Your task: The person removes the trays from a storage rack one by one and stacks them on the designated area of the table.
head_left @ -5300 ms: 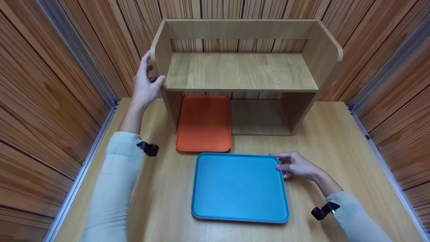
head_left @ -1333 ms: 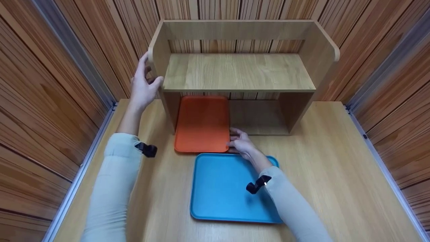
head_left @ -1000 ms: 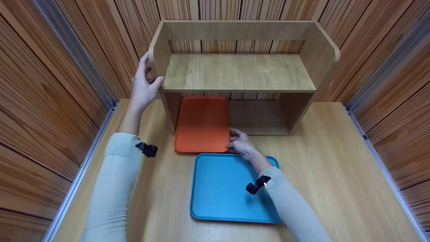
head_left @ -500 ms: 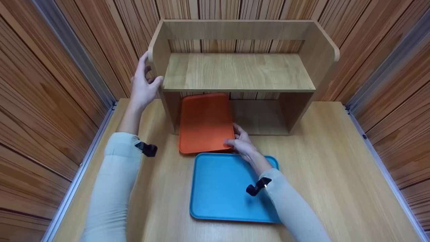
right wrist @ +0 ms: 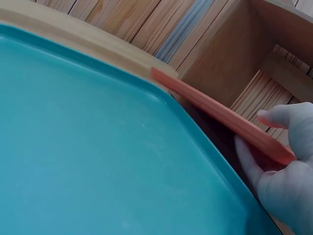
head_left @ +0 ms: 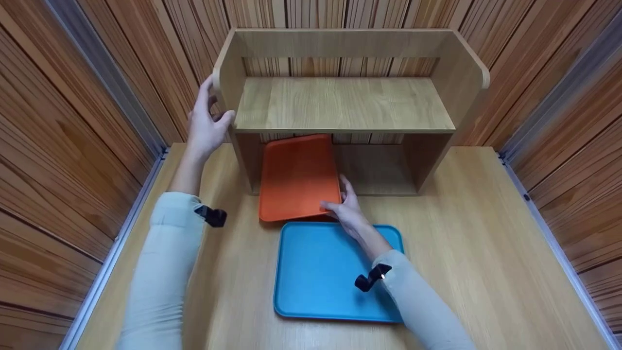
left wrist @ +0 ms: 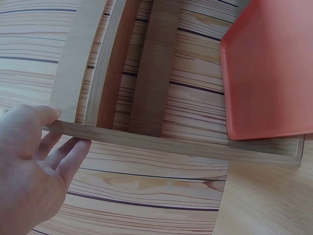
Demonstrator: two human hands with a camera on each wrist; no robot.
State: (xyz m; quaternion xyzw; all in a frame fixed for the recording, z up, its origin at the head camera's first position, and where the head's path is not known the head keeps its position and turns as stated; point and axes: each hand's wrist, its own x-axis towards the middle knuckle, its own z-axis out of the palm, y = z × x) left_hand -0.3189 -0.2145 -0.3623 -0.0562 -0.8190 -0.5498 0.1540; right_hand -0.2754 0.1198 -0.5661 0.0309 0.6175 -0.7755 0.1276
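Note:
A wooden desktop shelf (head_left: 350, 104) with two levels stands at the back of the table. My left hand (head_left: 208, 127) grips its left side panel, thumb on one face and fingers on the other, as the left wrist view confirms. An orange tray (head_left: 297, 180) sits partly in the lower level's left half, its near end jutting out front. Its near right corner is pinched by my right hand (head_left: 347, 209), thumb above and fingers below; in the right wrist view the tray's edge is lifted and tilted. Beneath my right forearm lies a blue tray (head_left: 325, 272), flat on the table.
The wooden table (head_left: 486, 233) carries everything. Wood-plank walls (head_left: 58, 121) enclose the back and both sides, with metal rails (head_left: 116, 243) along the table's side edges. The shelf's right side panel (head_left: 432, 155) bounds the lower level beside the orange tray.
My right hand left the blue tray's corner and took hold of the orange tray, which has since turned slightly and lifted at its right side. The left hand has stayed on the shelf.

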